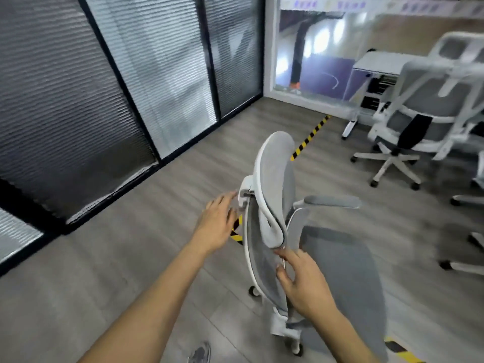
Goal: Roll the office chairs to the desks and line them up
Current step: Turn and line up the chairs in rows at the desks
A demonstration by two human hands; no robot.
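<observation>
A grey mesh office chair [340,279] with a white frame stands just in front of me, its seat turned to the right. Its headrest [277,179] rises in the middle of the view. My left hand [217,224] is spread open, fingertips at the white bracket behind the headrest. My right hand [301,281] rests with parted fingers on the right edge of the mesh backrest, just under the headrest. A second grey and white chair [424,111] stands at a white desk [379,64] at the upper right. The picture is blurred by motion.
A glass wall with dark-framed blinds [104,87] runs along the left. Yellow-black tape [309,138] marks the wood floor. Bases of more chairs [468,263] show at the right edge. A window [314,48] lies beyond the desk.
</observation>
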